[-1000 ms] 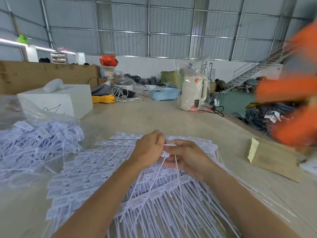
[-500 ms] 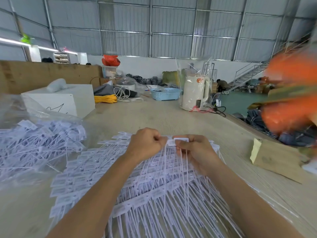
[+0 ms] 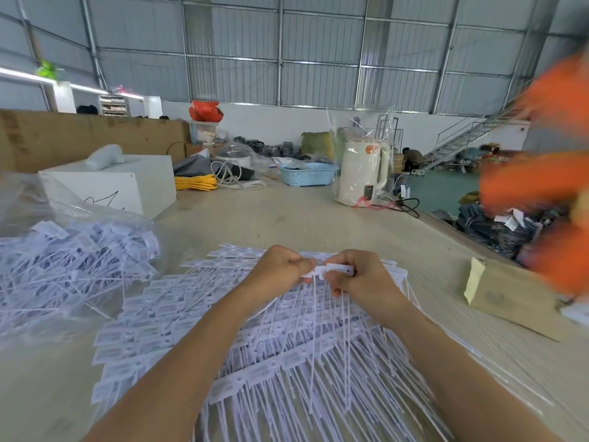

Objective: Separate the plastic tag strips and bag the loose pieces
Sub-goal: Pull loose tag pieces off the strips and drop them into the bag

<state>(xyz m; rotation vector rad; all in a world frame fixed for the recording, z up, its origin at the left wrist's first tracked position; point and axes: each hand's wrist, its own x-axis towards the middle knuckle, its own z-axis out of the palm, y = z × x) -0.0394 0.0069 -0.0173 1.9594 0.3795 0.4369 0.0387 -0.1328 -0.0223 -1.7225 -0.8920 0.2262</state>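
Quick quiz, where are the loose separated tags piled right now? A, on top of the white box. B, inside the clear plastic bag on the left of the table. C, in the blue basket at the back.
B: the loose tags lie jumbled inside the clear plastic bag at the table's left, while both hands work a strip over the uncut pile.

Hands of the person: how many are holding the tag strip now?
2. The left hand grips the tag strip at its left end; the right hand pinches its right end, above the pile.
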